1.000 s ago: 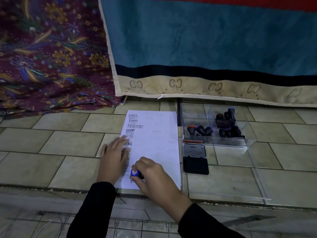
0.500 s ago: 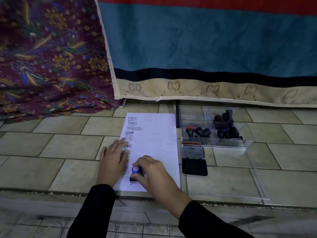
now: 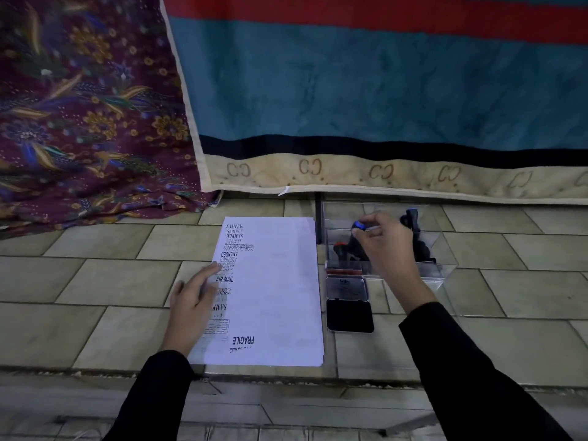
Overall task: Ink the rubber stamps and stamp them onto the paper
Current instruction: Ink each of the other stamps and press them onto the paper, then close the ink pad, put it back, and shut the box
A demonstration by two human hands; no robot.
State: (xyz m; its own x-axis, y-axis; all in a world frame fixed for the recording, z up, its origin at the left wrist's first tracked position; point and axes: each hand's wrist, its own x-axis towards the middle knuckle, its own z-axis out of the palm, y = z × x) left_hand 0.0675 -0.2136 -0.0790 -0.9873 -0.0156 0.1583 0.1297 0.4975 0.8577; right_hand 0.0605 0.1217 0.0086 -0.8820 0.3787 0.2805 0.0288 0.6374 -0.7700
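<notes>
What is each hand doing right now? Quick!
Left hand: open, fingers straight at the left edge of the paper.
Right hand: closed on the blue-topped stamp, pinching it above the clear box.

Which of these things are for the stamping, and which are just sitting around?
For the stamping: paper with the left hand resting on it; blue-topped stamp pinched by the right hand; ink pad; clear box of spare stamps.
Just lying about: floral cloth; striped blanket.
</notes>
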